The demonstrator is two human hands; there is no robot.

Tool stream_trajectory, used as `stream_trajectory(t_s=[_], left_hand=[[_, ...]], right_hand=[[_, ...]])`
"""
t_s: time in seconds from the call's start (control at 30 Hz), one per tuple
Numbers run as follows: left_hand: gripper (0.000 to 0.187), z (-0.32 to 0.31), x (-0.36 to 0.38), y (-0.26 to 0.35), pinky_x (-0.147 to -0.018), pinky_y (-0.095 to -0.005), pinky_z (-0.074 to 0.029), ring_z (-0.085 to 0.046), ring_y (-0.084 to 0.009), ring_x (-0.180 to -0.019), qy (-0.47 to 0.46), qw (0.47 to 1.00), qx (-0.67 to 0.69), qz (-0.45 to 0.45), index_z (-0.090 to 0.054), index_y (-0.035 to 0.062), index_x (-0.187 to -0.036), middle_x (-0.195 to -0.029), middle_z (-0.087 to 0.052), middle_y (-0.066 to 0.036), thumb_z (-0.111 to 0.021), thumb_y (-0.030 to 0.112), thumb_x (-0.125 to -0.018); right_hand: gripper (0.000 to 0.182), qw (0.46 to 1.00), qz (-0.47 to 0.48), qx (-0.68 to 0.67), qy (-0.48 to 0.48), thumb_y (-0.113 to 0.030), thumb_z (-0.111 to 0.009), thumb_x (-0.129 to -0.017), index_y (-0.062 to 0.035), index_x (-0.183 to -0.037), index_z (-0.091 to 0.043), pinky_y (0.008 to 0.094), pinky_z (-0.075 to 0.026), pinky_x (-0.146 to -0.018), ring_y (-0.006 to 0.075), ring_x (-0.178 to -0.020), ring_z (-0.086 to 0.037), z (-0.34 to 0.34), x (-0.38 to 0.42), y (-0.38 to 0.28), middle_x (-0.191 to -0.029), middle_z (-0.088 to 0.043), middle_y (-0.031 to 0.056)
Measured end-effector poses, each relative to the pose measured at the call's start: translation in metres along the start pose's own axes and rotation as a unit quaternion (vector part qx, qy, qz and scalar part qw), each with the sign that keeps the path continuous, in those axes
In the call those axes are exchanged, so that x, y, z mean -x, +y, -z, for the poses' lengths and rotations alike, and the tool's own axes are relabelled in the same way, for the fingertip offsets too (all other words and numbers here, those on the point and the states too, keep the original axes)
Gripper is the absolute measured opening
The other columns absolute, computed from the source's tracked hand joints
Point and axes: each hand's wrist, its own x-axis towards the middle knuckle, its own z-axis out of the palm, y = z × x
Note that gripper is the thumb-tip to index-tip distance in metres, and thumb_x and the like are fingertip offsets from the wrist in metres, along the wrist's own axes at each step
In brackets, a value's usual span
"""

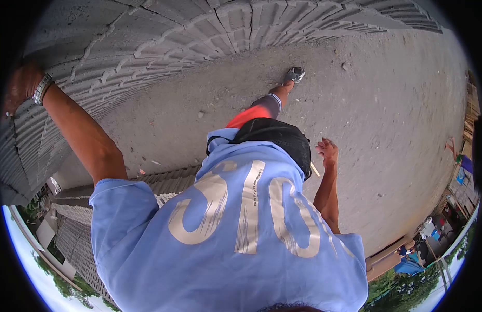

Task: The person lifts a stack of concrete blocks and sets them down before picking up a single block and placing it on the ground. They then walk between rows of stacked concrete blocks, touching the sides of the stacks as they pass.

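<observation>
My left hand (23, 89) is raised at the far left, beside a tall stack of grey concrete blocks (163, 39). A metal-banded watch (42, 89) circles that wrist. The fingers are dark and blurred at the view's edge, so their grip and any contact with the blocks cannot be made out. On the other side, my right hand (328, 150) hangs beside my body above the ground. Its fingers are loosely bent and slightly apart, with nothing in them. A black mesh bag or cloth (272, 136) sits at my waist, over the blue shirt (230, 270).
Grey, dusty ground (376, 119) with small stones stretches along the stack. One shoe (296, 74) is on it ahead. More blocks (77, 255) are piled at lower left. Wooden boards (470, 112) and another person (405, 248) appear at the right side.
</observation>
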Motion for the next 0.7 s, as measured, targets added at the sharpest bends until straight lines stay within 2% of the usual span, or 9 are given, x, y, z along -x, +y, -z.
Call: stream_trajectory(t_s=[0.17, 0.27, 0.4, 0.5, 0.63, 0.7], left_hand=[[0.02, 0.007, -0.002, 0.006, -0.076, -0.0412, -0.043, -0.055, -0.0291, -0.088, 0.003, 1.0, 0.012, 0.029, -0.056, 0.0026, -0.103, -0.099, -0.058, -0.012, -0.055, 0.018, -0.091], [0.02, 0.013, -0.004, 0.008, -0.074, -0.0402, -0.043, -0.055, -0.0283, -0.086, -0.004, 1.0, 0.004, 0.026, -0.056, 0.0019, -0.102, -0.097, -0.058, -0.012, -0.055, 0.018, -0.09], [0.019, 0.021, -0.011, 0.011, -0.072, -0.0389, -0.043, -0.055, -0.0273, -0.083, -0.008, 1.0, -0.013, 0.007, -0.055, 0.0009, -0.1, -0.094, -0.057, -0.011, -0.055, 0.017, -0.09], [0.019, 0.024, -0.013, 0.019, -0.071, -0.038, -0.043, -0.055, -0.0266, -0.08, -0.013, 1.0, -0.016, -0.001, -0.055, 0.0001, -0.099, -0.091, -0.057, -0.011, -0.055, 0.017, -0.09], [0.019, 0.028, -0.016, 0.033, -0.068, -0.0367, -0.043, -0.055, -0.0256, -0.077, -0.012, 1.0, 0.002, 0.001, -0.054, -0.0009, -0.098, -0.088, -0.057, -0.01, -0.055, 0.017, -0.09], [0.019, 0.04, -0.02, 0.041, -0.067, -0.0361, -0.043, -0.055, -0.0251, -0.075, -0.009, 1.0, 0.007, -0.004, -0.054, -0.0014, -0.097, -0.087, -0.057, -0.01, -0.055, 0.017, -0.09]], right_hand=[[0.046, 0.986, 0.153, 0.046, -0.044, -0.037, -0.062, -0.088, -0.0001, -0.116, -0.064, 0.0306, -0.046, -0.062, 0.0201, -0.078, -0.068, -0.033, -0.006, -0.117, -0.095, -0.07, 0.011], [0.047, 0.982, 0.142, 0.088, -0.084, -0.04, -0.062, -0.089, -0.0007, -0.113, -0.065, 0.0305, -0.047, -0.063, 0.021, -0.081, -0.068, -0.028, -0.024, -0.134, -0.098, -0.07, 0.0127], [0.042, 0.985, 0.038, 0.121, -0.115, -0.036, -0.061, -0.088, -0.0037, -0.115, -0.065, 0.0325, -0.047, -0.062, 0.0211, -0.077, -0.068, 0.011, -0.08, -0.101, -0.097, -0.07, 0.0124], [0.041, 0.981, -0.073, 0.168, -0.069, -0.034, -0.06, -0.088, -0.0038, -0.115, -0.064, 0.0344, -0.046, -0.061, 0.021, -0.074, -0.068, 0.057, -0.096, -0.099, -0.095, -0.069, 0.0124], [0.042, 0.996, -0.038, 0.064, -0.039, -0.034, -0.061, -0.087, -0.0033, -0.115, -0.064, 0.0358, -0.047, -0.061, 0.0212, -0.072, -0.067, 0.115, -0.1, -0.109, -0.093, -0.069, 0.0123], [0.042, 0.998, -0.018, 0.058, -0.028, -0.034, -0.061, -0.087, -0.0032, -0.115, -0.064, 0.035, -0.047, -0.061, 0.0217, -0.073, -0.067, 0.136, -0.111, -0.117, -0.093, -0.069, 0.0127]])
